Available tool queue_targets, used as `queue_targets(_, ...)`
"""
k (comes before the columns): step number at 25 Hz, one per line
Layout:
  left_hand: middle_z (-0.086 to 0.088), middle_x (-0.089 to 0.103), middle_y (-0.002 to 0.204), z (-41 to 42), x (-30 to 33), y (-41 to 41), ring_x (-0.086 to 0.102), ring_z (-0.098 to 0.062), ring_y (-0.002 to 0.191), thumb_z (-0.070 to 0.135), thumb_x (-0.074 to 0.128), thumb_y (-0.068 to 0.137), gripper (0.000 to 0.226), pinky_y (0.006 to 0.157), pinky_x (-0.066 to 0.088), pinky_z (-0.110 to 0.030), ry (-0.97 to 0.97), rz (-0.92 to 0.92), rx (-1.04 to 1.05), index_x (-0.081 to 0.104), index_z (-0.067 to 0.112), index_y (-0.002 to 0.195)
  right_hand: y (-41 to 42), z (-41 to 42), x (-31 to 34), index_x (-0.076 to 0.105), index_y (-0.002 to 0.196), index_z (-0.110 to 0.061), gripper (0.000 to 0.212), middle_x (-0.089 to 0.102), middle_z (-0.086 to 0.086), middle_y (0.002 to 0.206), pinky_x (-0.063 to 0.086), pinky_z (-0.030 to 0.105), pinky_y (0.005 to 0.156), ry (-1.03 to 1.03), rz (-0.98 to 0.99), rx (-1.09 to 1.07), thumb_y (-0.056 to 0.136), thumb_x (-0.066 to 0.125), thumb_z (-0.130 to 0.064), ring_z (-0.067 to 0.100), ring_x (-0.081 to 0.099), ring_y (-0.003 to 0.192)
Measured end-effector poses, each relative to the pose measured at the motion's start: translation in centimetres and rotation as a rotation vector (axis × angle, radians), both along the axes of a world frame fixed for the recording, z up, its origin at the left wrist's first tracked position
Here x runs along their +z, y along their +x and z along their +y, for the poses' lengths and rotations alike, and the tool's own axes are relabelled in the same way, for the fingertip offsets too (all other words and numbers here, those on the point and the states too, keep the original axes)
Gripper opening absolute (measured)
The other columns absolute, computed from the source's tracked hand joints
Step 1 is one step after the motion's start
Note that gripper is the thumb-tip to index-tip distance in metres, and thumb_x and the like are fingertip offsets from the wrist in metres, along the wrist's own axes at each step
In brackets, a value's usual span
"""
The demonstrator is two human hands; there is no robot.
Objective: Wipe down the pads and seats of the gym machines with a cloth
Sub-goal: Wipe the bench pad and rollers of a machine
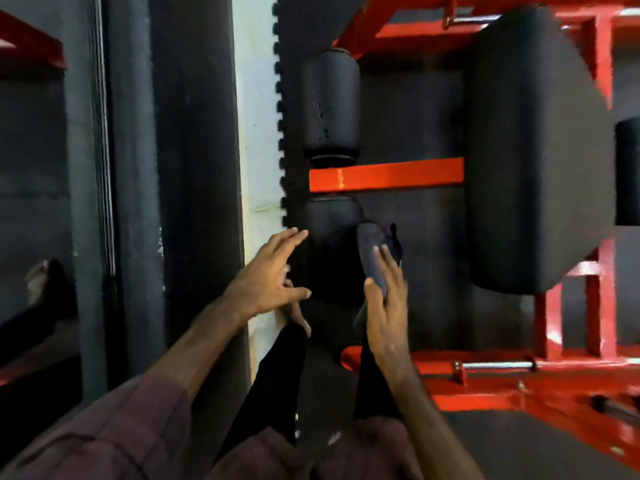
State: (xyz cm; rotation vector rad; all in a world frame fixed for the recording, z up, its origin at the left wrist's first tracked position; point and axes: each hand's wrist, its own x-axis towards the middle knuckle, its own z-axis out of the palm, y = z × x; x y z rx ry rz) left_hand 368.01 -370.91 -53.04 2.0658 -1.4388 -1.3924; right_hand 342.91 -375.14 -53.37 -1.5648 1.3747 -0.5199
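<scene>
A red gym machine carries two black roller pads, one on each side of a red bar (386,174). The far roller pad (330,105) is bare. The near roller pad (329,244) lies between my hands. My right hand (386,306) holds a dark cloth (375,252) against the near pad's right side. My left hand (268,277) hovers at the pad's left side with fingers spread, holding nothing. A large black seat pad (533,150) sits to the right.
The red frame (595,306) with a chrome pin (495,366) runs along the right and lower right. A dark wall panel (194,168) and a mirror (34,202) stand on the left. My black trouser legs (277,386) are below, on dark floor matting.
</scene>
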Motion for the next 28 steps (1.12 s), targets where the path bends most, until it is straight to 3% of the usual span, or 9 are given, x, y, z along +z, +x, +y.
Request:
queue_targets(3,0.021,-0.004,0.172,-0.7,-2.0,1.6,0.019,-0.009,0.158,0.045,0.096,0.068,0.136,0.122,0.037,-0.037,0.051,-0.076,-0.13,0.003,0.045,0.166,3.7,2.6,-2.7,0.031,0.165,-0.038,0.063,0.006,-0.002,0.178,-0.007,0.042,0.129,-0.098,0.406,0.235,0.105,0.038,-0.057,0.036,0.01,0.16)
queue_targets(5,0.025,-0.022,0.17,-1.7,-3.1,1.4,0.009,-0.008,0.159,0.046,0.098,0.066,0.148,0.118,0.037,-0.036,0.064,-0.098,-0.217,-0.012,0.046,0.164,5.6,0.9,-3.9,0.014,0.166,-0.047,0.07,-0.011,-0.003,0.177,0.012,0.057,0.124,-0.04,0.532,0.229,0.102,0.029,-0.068,0.044,0.011,0.158)
queue_targets(9,0.025,-0.036,0.165,-3.5,-5.0,-0.7,-0.012,0.003,0.154,0.047,0.101,0.06,0.162,0.116,0.025,-0.021,0.012,-0.032,-0.168,-0.025,0.039,0.162,7.4,-6.2,-5.9,0.002,0.161,-0.059,0.068,-0.011,-0.008,0.176,0.042,0.062,0.111,-0.04,0.346,0.158,0.102,0.032,-0.067,0.047,0.035,0.147)
queue_targets(13,0.025,-0.029,0.168,-2.4,-6.3,-1.3,-0.01,0.006,0.156,0.019,0.099,0.069,0.151,0.092,0.032,0.008,-0.087,0.051,-0.074,-0.017,0.039,0.164,6.6,-1.9,-5.0,0.004,0.164,-0.055,0.065,-0.012,-0.008,0.177,0.036,0.061,0.116,-0.08,0.42,0.142,0.104,0.027,-0.065,0.042,0.027,0.154)
queue_targets(16,0.028,-0.033,0.165,-2.6,-5.7,-1.2,-0.008,0.018,0.151,0.01,0.094,0.074,0.147,0.081,0.039,0.007,-0.091,0.114,-0.049,-0.02,0.044,0.161,4.2,4.0,-4.3,0.016,0.165,-0.049,0.065,-0.009,-0.005,0.177,0.026,0.058,0.121,-0.064,0.381,0.125,0.104,0.033,-0.06,0.045,0.021,0.157)
queue_targets(19,0.026,-0.035,0.165,-2.9,-5.5,-1.7,-0.009,0.032,0.139,0.004,0.091,0.075,0.146,0.077,0.043,0.005,-0.05,0.177,-0.034,-0.019,0.042,0.162,4.9,-0.9,-6.0,0.011,0.162,-0.057,0.064,-0.005,-0.004,0.178,0.036,0.059,0.118,-0.016,0.322,0.106,0.102,0.033,-0.062,0.044,0.032,0.151)
queue_targets(23,0.023,-0.037,0.165,-3.0,-5.7,-2.7,-0.011,0.02,0.149,0.019,0.1,0.067,0.155,0.094,0.039,0.003,-0.068,0.148,0.005,-0.019,0.038,0.164,6.5,-6.8,-7.6,0.012,0.163,-0.056,0.063,0.006,-0.002,0.177,0.036,0.058,0.119,-0.001,0.188,0.102,0.103,0.032,-0.063,0.036,0.028,0.156)
queue_targets(26,0.023,-0.033,0.167,-3.1,-5.0,-2.9,0.011,-0.005,0.157,0.008,0.091,0.069,0.147,0.105,0.055,-0.036,-0.1,0.094,-0.014,-0.017,0.038,0.165,4.2,-0.9,-6.2,0.021,0.166,-0.045,0.061,0.0,-0.004,0.178,0.027,0.052,0.124,-0.082,0.22,0.129,0.108,0.041,-0.052,0.033,0.027,0.157)
queue_targets(28,0.023,-0.032,0.168,-3.4,-4.7,-3.1,0.024,-0.028,0.156,0.013,0.088,0.068,0.145,0.104,0.049,-0.04,-0.111,0.024,-0.065,-0.018,0.039,0.164,2.8,3.0,-5.5,0.028,0.165,-0.043,0.06,-0.001,-0.005,0.178,0.018,0.051,0.128,-0.072,0.225,0.136,0.108,0.045,-0.048,0.033,0.021,0.16)
